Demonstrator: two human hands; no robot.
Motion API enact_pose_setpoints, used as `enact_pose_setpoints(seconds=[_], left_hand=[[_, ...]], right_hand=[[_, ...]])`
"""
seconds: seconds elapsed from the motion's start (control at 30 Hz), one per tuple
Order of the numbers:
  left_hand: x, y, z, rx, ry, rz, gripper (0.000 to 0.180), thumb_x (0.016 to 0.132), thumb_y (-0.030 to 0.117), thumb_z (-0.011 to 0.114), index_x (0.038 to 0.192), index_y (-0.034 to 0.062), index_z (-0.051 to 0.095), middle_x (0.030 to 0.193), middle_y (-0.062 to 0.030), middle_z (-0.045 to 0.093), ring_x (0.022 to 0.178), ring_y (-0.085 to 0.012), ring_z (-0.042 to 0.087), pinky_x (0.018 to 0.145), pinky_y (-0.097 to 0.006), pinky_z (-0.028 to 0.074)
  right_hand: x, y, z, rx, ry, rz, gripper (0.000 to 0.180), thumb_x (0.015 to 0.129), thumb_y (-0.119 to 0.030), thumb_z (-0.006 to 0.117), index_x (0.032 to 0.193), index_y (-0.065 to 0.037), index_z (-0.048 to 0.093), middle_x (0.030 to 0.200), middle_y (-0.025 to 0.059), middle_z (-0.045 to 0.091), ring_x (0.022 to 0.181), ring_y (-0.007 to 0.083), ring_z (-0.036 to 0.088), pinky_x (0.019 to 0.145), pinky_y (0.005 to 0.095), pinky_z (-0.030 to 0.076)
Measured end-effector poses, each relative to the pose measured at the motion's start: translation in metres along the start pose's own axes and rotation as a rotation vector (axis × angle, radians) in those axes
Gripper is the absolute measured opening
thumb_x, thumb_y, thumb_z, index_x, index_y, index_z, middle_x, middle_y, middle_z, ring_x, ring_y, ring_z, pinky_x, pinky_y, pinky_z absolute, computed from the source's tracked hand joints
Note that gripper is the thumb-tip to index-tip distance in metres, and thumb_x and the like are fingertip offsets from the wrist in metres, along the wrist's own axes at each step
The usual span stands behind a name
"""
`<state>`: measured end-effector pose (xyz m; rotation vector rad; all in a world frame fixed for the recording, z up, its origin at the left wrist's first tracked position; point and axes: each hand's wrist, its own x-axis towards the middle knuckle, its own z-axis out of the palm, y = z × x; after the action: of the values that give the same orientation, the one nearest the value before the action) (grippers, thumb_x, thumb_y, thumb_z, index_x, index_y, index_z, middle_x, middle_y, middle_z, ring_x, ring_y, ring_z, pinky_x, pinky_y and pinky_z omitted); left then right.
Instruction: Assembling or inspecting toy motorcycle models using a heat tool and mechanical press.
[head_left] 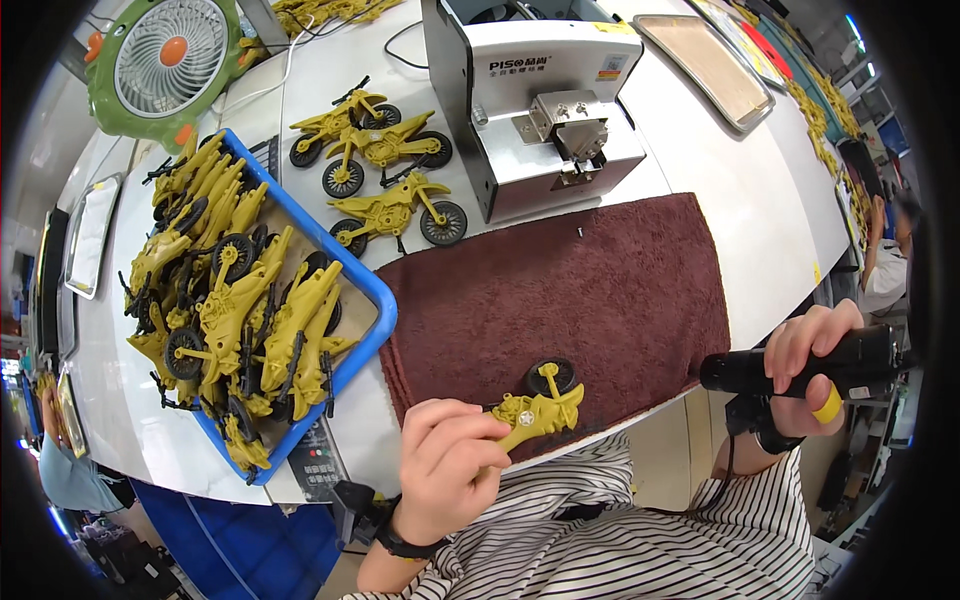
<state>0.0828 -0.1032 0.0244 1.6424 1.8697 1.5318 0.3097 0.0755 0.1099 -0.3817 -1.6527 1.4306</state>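
My left hand [452, 465] is closed on one end of a yellow toy motorcycle [535, 415], low over the near edge of a dark red cloth [560, 300]. A single black wheel shows on this motorcycle; its other end is hidden by my fingers. At the right, my right hand [812, 365] grips a black electric screwdriver [735, 371] lying roughly level, its tip end pointing left toward the cloth. A yellow band wraps one finger of that hand. Near the cloth's far edge lies a tiny metal piece that looks like a screw [580, 232].
A blue tray [375, 290] heaped with yellow motorcycle parts stands at left. Three motorcycles with wheels, one of them nearest the cloth [390, 212], lie beyond it. A silver and black screw feeder [560, 60] stands behind the cloth, a green fan [170, 65] far left, a metal tray [700, 70] far right.
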Motion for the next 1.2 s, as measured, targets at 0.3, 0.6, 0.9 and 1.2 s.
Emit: enact_pose_setpoints(seconds=[0.3, 0.6, 0.9, 1.2], left_hand=[[-0.011, -0.005, -0.004, 0.223, -0.099, 0.032, 0.026, 0.048, -0.005, 0.06, 0.069, 0.0073, 0.05, 0.087, -0.0102, 0.046, 0.081, -0.0266, 0.048, 0.073, -0.038, 0.044], [-0.005, -0.005, -0.007, 0.176, -0.114, -0.083, 0.04, 0.053, 0.001, 0.068, 0.091, 0.0026, 0.054, 0.091, -0.0119, 0.055, 0.083, -0.0258, 0.052, 0.072, -0.033, 0.043], [0.008, 0.006, -0.005, 0.064, -0.057, -0.212, 0.034, 0.056, 0.012, 0.073, 0.085, 0.0003, 0.061, 0.08, -0.0115, 0.06, 0.073, -0.0258, 0.056, 0.066, -0.031, 0.044], [-0.018, 0.013, -0.032, -0.095, -0.028, -0.338, 0.033, 0.054, 0.003, 0.071, 0.086, -0.0007, 0.062, 0.082, -0.0118, 0.061, 0.076, -0.0237, 0.058, 0.068, -0.031, 0.046]], right_hand=[[0.002, 0.003, 0.001, 0.009, -0.024, -0.007, 0.033, 0.071, -0.013, 0.066, 0.085, -0.005, 0.038, 0.068, 0.0086, 0.049, 0.047, 0.0118, 0.048, 0.048, 0.0231, 0.041], [-0.001, 0.004, 0.0, 0.02, 0.016, -0.072, 0.033, 0.073, -0.016, 0.065, 0.086, -0.006, 0.035, 0.068, 0.0059, 0.047, 0.046, 0.0108, 0.045, 0.045, 0.0221, 0.039], [0.004, 0.006, 0.0, 0.245, 0.167, -0.169, 0.031, 0.076, -0.017, 0.061, 0.088, -0.008, 0.035, 0.07, 0.0043, 0.045, 0.049, 0.0108, 0.044, 0.049, 0.0244, 0.037], [0.004, 0.01, 0.006, 0.146, 0.041, -0.045, 0.036, 0.073, -0.018, 0.066, 0.088, -0.006, 0.036, 0.07, 0.0075, 0.047, 0.048, 0.0129, 0.046, 0.047, 0.0251, 0.038]])
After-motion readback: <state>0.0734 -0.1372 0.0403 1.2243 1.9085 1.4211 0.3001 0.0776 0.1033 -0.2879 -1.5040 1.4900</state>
